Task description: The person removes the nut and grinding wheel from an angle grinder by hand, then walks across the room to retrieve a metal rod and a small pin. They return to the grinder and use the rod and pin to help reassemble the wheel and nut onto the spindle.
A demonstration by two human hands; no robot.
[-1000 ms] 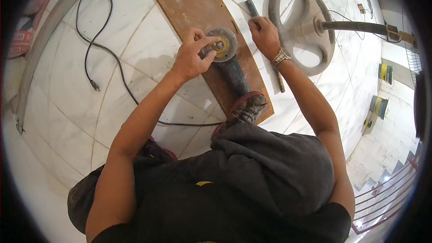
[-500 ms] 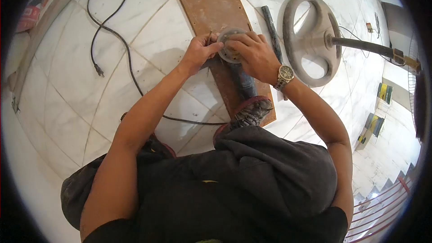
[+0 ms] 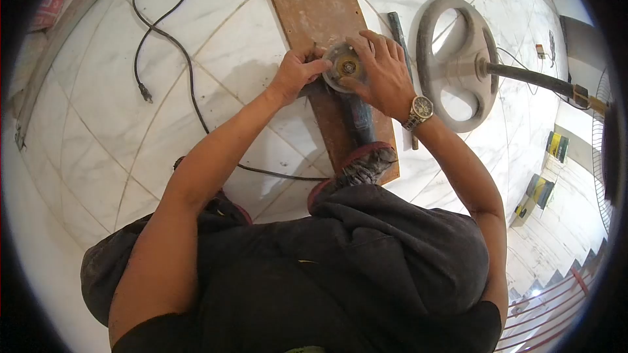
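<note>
An angle grinder lies on a brown board, its round disc facing up. A brassy centre nut shows in the middle of the disc. Closed at the disc's left edge is my left hand, its thumb against the rim; the fingers grip the grinder's head, partly hidden. My right hand, with a wristwatch above it, lies over the right side of the disc. Its fingers are spread apart, with the thumb low on the disc and the nut uncovered between thumb and forefinger.
My shoe rests by the grinder's rear end on the board. A black power cord with a plug loops over the tiled floor at left. To the right are a dark bar and a large round stand base with a pole.
My right hand has spread its fingers and drawn back from the disc's middle, uncovering the nut. My left hand keeps its hold. The whole view has shifted slightly.
</note>
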